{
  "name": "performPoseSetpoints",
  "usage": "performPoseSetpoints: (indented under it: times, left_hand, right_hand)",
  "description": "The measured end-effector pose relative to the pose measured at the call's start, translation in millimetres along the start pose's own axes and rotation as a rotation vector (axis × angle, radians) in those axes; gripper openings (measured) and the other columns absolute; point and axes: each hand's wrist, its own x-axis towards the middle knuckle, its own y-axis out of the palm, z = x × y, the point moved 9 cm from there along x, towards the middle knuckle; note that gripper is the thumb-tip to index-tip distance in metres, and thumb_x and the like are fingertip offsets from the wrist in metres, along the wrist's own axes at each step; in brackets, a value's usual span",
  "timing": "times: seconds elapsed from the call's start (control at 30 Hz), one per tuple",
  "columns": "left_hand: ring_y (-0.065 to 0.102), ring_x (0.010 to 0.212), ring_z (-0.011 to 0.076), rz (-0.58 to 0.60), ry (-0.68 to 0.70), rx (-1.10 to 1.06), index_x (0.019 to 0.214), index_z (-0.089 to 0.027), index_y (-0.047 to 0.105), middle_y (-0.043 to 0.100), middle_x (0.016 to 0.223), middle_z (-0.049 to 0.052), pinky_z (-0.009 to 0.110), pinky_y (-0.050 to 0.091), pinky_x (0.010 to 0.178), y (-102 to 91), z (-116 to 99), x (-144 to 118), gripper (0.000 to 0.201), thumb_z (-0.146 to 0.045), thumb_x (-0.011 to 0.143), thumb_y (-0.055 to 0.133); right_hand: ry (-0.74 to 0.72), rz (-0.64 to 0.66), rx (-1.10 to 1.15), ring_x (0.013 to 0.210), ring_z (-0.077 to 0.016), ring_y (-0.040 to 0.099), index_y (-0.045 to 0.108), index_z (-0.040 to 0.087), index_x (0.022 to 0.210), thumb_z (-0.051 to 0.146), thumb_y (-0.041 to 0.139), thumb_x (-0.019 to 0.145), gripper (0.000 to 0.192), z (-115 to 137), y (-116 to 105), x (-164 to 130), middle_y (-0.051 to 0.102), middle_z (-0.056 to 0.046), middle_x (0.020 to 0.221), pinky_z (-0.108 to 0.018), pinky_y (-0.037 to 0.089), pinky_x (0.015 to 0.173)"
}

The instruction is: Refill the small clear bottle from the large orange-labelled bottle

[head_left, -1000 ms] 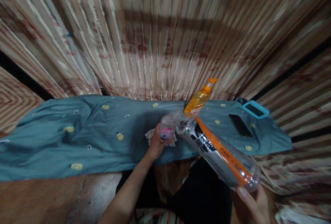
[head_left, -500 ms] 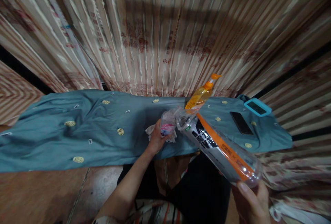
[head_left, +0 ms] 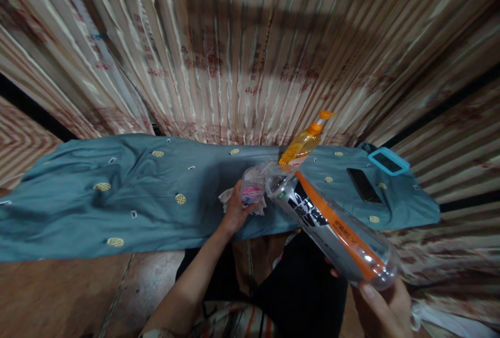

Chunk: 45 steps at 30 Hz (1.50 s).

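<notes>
My left hand is closed around a small clear plastic container with a pink label, held low over the cloth-covered table. A crumpled whitish piece, tissue or cloth, shows beneath it. In my right hand is the lower end of a large clear plastic bottle with an orange, silver and black label. It lies tilted, its far end up against the small container; whether the two touch I cannot tell. Just behind them stands an orange pump bottle.
A blue-green patterned cloth covers the narrow table. To the right lie a black phone and a light-blue framed device. Pleated curtains hang close behind and at the sides.
The large bottle's lower end has shifted slightly right and down with my right hand. My left hand and the small container have hardly moved.
</notes>
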Motion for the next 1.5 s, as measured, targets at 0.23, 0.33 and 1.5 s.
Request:
performPoseSetpoints:
  times: [0.23,0.33,1.5]
  left_hand:
    - [0.065,0.14,0.0356,-0.013,0.014,-0.01,0.151,-0.022,0.046,0.065,0.149,0.017,0.056,0.05,0.122,-0.3,-3,1,0.086,-0.041,0.08,0.09]
    - [0.065,0.139,0.0356,-0.009,0.02,-0.009,0.15,-0.022,0.047,0.065,0.148,0.017,0.055,0.05,0.122,0.7,-2,1,0.083,-0.041,0.081,0.089]
    - [0.067,0.132,0.0343,-0.011,-0.006,-0.016,0.15,-0.024,0.047,0.067,0.144,0.013,0.055,0.052,0.118,-0.2,-1,-1,0.084,-0.031,0.077,0.09]
  right_hand:
    - [0.033,-0.019,-0.025,0.095,-0.0328,0.074,0.05,0.021,0.158,0.063,0.089,0.072,0.103,-2,-1,-5,0.064,-0.021,0.147,-0.048,0.061,0.08]
    - [0.031,-0.039,-0.006,0.117,-0.0399,0.07,0.052,0.023,0.158,0.064,0.092,0.066,0.108,-2,-2,-7,0.057,-0.02,0.157,-0.046,0.063,0.082]
    - [0.032,-0.023,0.008,0.078,-0.0255,0.072,0.052,0.028,0.157,0.056,0.087,0.08,0.089,-2,-6,-7,0.073,-0.01,0.121,-0.043,0.058,0.081]
